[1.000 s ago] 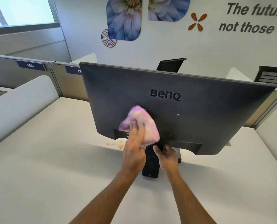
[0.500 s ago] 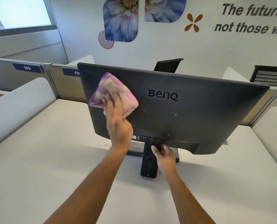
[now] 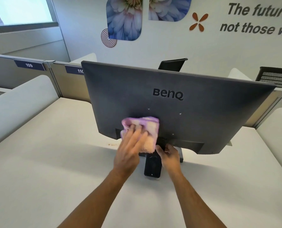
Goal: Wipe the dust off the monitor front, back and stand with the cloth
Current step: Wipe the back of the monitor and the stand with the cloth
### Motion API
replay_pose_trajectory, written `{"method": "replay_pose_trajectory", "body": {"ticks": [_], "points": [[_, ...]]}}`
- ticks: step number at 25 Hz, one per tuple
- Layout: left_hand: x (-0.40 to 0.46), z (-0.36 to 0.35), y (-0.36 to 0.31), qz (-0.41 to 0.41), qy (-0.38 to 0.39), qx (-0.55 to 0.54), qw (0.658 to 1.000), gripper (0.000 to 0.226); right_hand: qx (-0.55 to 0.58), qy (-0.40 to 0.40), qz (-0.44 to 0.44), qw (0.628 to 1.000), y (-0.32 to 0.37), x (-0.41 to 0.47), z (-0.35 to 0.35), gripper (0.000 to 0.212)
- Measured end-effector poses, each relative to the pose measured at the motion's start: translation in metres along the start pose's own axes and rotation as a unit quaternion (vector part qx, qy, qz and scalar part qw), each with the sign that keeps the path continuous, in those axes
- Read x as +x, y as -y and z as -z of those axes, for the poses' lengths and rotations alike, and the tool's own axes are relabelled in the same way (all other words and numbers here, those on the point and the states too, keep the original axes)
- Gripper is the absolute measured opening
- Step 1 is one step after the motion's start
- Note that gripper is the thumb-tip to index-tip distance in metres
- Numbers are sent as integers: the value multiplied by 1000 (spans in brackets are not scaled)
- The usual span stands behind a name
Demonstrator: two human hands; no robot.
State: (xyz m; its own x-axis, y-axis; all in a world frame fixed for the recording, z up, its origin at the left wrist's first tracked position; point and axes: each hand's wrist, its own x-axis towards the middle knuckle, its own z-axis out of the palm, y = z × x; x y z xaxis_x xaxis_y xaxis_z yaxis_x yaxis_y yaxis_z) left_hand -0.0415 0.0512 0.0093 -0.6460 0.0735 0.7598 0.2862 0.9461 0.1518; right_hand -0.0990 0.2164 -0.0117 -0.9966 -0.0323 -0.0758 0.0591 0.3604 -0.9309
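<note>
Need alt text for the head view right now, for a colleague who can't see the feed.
A person's left hand presses a pink and purple cloth flat against the lower back of a dark BenQ monitor, while the right hand grips the stand just below the panel. The monitor stands on a white desk, its back to the camera.

cloth (image 3: 141, 131) on monitor (image 3: 194, 112) back, stand (image 3: 152, 167) below

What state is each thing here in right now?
Monitor: upright on the desk, back facing the camera.
Cloth: bunched, pressed against the monitor's lower back.
Left hand: fingers extended, pressing the cloth.
Right hand: gripping the stand.
</note>
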Motion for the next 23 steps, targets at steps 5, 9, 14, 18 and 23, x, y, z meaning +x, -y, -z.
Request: {"method": "replay_pose_trajectory", "body": {"ticks": [5, 9, 14, 18, 23], "points": [[22, 22, 46, 275, -112, -48, 954, 81, -3, 1, -17, 1000, -2, 0, 0, 25], [-6, 7, 60, 354, 19, -55, 934, 78, 2, 3, -23, 1000, -2, 1, -1, 22], [-10, -3, 61, 638, -4, -180, 748, 37, -6, 4, -31, 999, -1, 3, -1, 20], [11, 14, 86, 691, -174, -289, 640, 32, -12, 1, -32, 999, -2, 4, -1, 23], [18, 12, 70, 683, -113, -351, 631, 38, 0, -1, -24, 1000, -1, 2, -1, 22]]}}
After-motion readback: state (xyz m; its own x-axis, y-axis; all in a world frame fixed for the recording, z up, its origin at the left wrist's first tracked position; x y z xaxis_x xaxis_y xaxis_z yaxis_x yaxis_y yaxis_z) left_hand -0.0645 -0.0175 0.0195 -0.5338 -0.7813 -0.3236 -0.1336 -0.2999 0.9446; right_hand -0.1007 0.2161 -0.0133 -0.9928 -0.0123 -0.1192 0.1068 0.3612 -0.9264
